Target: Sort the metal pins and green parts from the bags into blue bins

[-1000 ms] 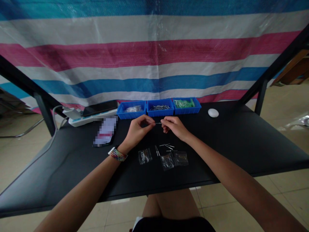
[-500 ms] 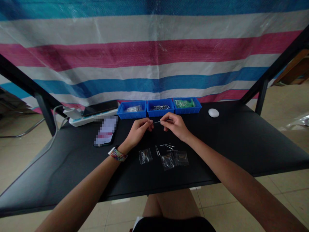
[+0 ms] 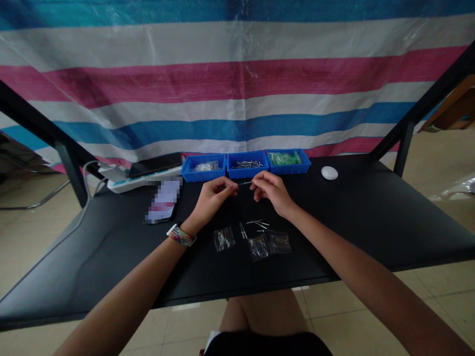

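Note:
A thin silver rivet [image 3: 245, 183] spans the gap between my two hands, just in front of the middle blue bin [image 3: 248, 173]. My left hand [image 3: 215, 198] pinches its left end between thumb and fingers. At its right end, the closed fingertips of my right hand [image 3: 273, 192] grip it. Several loose rivets [image 3: 258, 224] lie on the black table below my hands. Nearer to me are small clear bags: one bag [image 3: 224, 239] on the left, another bag [image 3: 258, 247] in the middle and a third bag [image 3: 279, 243] on the right, with brownish screw-like pieces inside.
The middle bin holds many rivets. Left of it, a blue bin [image 3: 203, 175] contains clear bags; the right blue bin [image 3: 289, 168] has green-and-white packets. A phone [image 3: 163, 200], a power strip [image 3: 144, 179] and a dark device [image 3: 156, 164] are at left, a white mouse [image 3: 329, 172] at right.
My right hand has moved slightly right and up, and more of the rivet shows between my hands. My left hand has shifted a little right. The things on the table stay put.

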Demonstrator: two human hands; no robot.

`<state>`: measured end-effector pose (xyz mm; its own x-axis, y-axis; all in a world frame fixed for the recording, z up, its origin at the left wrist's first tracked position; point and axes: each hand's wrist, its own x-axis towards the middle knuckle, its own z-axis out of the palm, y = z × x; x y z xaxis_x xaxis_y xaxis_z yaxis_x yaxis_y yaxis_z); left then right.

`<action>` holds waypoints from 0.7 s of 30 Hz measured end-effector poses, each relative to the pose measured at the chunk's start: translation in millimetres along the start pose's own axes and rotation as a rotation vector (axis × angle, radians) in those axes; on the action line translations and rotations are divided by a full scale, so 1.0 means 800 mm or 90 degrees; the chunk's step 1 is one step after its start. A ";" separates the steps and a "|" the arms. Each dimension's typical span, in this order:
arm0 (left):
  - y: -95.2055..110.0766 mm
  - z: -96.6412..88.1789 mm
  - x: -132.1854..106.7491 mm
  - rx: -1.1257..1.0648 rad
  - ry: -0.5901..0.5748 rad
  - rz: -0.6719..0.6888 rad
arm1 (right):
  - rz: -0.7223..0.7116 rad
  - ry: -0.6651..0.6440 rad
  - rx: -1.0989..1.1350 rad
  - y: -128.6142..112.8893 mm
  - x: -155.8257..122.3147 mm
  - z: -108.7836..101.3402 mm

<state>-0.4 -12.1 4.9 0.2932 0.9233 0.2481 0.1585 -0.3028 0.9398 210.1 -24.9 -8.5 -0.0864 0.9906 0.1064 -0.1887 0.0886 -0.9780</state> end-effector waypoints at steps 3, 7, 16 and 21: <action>0.001 0.001 -0.001 0.002 -0.006 0.002 | 0.028 -0.004 -0.001 0.000 -0.001 0.001; 0.003 0.001 -0.002 0.009 -0.019 0.005 | 0.054 -0.033 0.017 0.000 -0.001 0.002; 0.001 0.001 -0.002 -0.023 -0.023 -0.008 | 0.019 -0.035 -0.013 0.000 -0.003 0.002; -0.003 0.001 -0.002 -0.008 -0.041 0.001 | -0.122 0.064 -0.085 -0.003 0.010 -0.008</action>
<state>-0.5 -13.2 2.3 0.3535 0.9055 0.2347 0.1467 -0.3014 0.9421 216.0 -16.3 -6.6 0.0382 0.9590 0.2809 -0.0608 0.2828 -0.9572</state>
